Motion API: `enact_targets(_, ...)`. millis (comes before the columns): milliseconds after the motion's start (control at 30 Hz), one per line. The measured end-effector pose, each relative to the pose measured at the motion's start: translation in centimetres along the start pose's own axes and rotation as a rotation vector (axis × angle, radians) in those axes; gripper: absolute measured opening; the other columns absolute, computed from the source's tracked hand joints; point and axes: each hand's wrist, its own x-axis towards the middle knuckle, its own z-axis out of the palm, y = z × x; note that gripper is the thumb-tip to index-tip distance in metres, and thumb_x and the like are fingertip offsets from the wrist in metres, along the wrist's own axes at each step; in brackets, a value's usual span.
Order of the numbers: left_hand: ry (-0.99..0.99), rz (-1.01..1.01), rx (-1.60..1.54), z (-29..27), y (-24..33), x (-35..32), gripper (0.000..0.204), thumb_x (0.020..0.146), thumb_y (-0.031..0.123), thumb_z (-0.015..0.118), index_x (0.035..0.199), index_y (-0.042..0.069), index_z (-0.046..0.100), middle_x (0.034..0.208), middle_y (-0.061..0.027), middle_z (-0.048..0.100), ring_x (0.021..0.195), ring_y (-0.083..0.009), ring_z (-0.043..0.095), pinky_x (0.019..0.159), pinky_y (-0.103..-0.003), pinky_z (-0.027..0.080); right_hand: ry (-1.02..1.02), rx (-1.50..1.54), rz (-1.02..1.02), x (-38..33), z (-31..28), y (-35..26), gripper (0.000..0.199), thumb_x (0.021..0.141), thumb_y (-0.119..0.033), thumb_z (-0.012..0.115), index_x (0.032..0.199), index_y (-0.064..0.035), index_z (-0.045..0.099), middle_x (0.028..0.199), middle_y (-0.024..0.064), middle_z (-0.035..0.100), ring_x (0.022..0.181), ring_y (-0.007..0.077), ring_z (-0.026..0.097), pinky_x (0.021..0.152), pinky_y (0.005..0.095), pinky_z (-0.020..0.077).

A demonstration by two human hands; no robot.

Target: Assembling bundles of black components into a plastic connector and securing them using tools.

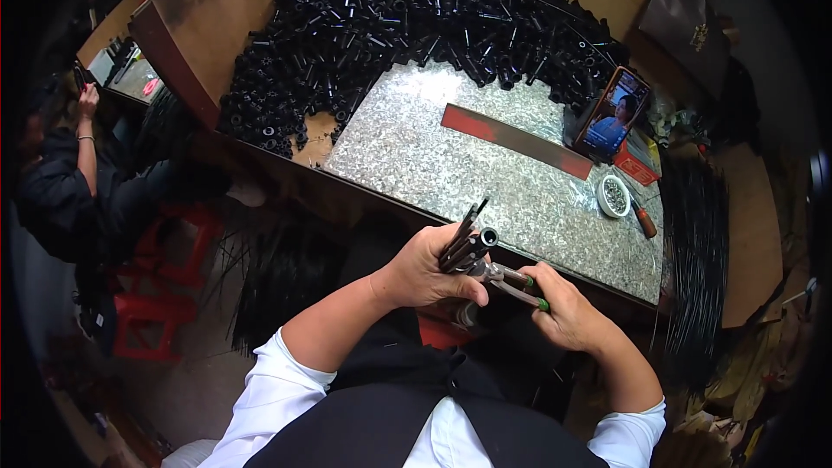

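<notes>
You're gripping a bundle of thin black rods [464, 238] in your left hand [425, 270], fingers closed tight around it, a short black tube [488, 237] sitting at the bundle's upper end. Your right hand [563, 312] is squeezing the green-tipped handles of a pair of pliers [511, 282], their nose touching the bundle just beside your left thumb. All this is hanging just off the near edge of the speckled metal worktop [451, 165]. Along the far edge, a big heap of black tubes [390, 26] is curving around. A red-and-grey flat bar [516, 140] is lying mid-top, a phone [614, 113] is leaning at the right corner, with a small white bowl [614, 196] near it.
</notes>
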Motion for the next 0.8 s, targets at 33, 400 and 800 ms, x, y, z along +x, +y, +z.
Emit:
enact_targets(33, 0.022, -0.018, -0.035, 0.1, -0.1, 0.0, 0.046, 0.061, 0.027, 0.087, 0.089, 0.003, 0.06, 0.084, 0.0003, 0.057, 0.073, -0.0074, 0.053, 0.065, -0.024, 0.043, 0.002, -0.002, 0.001, 0.0, 0.2, 0.1, 0.059, 0.067, 0.008, 0.051, 0.125, -0.0011, 0.042, 0.1, 0.0175, 0.047, 0.096, 0.0344, 0.052, 0.086, 0.0387, 0.0427)
enact_targets(400, 0.184, -0.04, -0.12, 1.0, -0.1, -0.6, 0.037, 0.07, 0.024, 0.082, 0.092, 0.003, 0.061, 0.078, 0.0034, 0.057, 0.07, -0.004, 0.05, 0.064, -0.02, 0.041, 0.279, -0.087, 0.009, 1.2, 2.4, 1.7, 0.025, 0.079, -0.018, 0.073, 0.084, -0.0043, 0.052, 0.074, 0.015, 0.059, 0.067, 0.0367, 0.059, 0.058, 0.0398, 0.047)
enact_targets(800, 0.178, -0.01, -0.084, 0.2, -1.6, -0.7, 0.048, 0.077, 0.019, 0.077, 0.109, -0.006, 0.052, 0.06, 0.004, 0.044, 0.055, -0.0043, 0.044, 0.056, -0.02, 0.039, 0.687, -0.442, -0.197, 0.5, -1.7, 3.0, 0.016, 0.081, -0.012, 0.064, 0.077, -0.005, 0.05, 0.067, 0.0127, 0.05, 0.06, 0.033, 0.053, 0.055, 0.0419, 0.0415)
